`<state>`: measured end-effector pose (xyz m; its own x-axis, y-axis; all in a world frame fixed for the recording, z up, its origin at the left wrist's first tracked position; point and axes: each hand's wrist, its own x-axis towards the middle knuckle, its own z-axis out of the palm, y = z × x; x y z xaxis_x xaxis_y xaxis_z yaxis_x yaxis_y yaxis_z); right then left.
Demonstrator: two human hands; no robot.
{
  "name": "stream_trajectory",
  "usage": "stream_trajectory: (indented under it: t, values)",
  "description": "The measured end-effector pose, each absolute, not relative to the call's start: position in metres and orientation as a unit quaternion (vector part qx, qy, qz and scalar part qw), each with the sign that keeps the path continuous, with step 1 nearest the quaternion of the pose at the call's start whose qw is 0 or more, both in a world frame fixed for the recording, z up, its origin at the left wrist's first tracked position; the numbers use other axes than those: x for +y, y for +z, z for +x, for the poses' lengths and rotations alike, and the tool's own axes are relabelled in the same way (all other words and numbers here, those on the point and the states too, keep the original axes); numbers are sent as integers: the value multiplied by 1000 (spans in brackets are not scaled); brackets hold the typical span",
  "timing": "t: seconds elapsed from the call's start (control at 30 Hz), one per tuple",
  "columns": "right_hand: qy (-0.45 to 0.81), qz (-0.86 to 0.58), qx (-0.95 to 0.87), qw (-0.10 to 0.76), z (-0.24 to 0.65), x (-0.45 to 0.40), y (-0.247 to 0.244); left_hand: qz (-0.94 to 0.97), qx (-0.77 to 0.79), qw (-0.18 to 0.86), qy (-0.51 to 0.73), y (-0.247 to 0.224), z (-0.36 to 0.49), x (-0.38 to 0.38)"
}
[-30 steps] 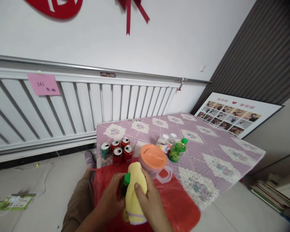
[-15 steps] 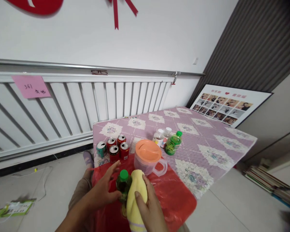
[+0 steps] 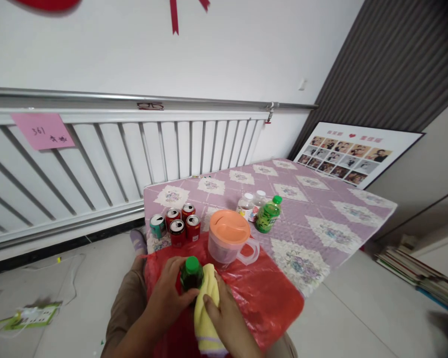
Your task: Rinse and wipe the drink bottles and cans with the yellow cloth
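My left hand [image 3: 168,292] is wrapped round the side of a dark green bottle [image 3: 191,276] with a green cap, which stands upright on a red plastic sheet [image 3: 267,298]. In my right hand [image 3: 224,303] is a folded yellow cloth [image 3: 205,318] with a pale purple stripe near its lower end. The cloth lies against the bottle's right side. Just beyond stands a clear plastic pitcher [image 3: 220,251] with an orange lid, its handle towards the right. My fingers and the cloth hide the bottle's lower part.
Several opened cans [image 3: 177,232], red ones and a teal one, stand at the table's left. Behind the pitcher are two white-capped bottles [image 3: 245,205] and a green drink bottle [image 3: 268,215]. A radiator [image 3: 194,149] runs along the wall; a photo board [image 3: 354,154] leans at the right.
My left hand has closed from open fingers onto the green-capped bottle. The cloth in my right hand has been brought against the bottle and looks narrower.
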<state>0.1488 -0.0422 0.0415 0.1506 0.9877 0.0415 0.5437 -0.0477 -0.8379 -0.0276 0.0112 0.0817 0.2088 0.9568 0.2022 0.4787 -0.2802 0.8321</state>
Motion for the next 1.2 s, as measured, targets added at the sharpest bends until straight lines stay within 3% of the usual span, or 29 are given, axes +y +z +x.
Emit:
stream_trajectory:
  t: [0.13,0.37,0.73,1.03,1.2]
  values:
    - [290,-657,-568,402,158,-43,62,713,489,344,366,79,-34,14]
    - [271,-644,-595,397,139,-42,97,727,389,472,311,91,-50,23]
    - [272,-676,-599,332,147,-40,41,711,493,295,405,60,-24,7]
    - [244,-652,-612,376,143,-42,105,696,514,282,414,68,-18,3]
    - [230,-660,-612,370,137,-36,89,696,506,299,414,73,-17,3]
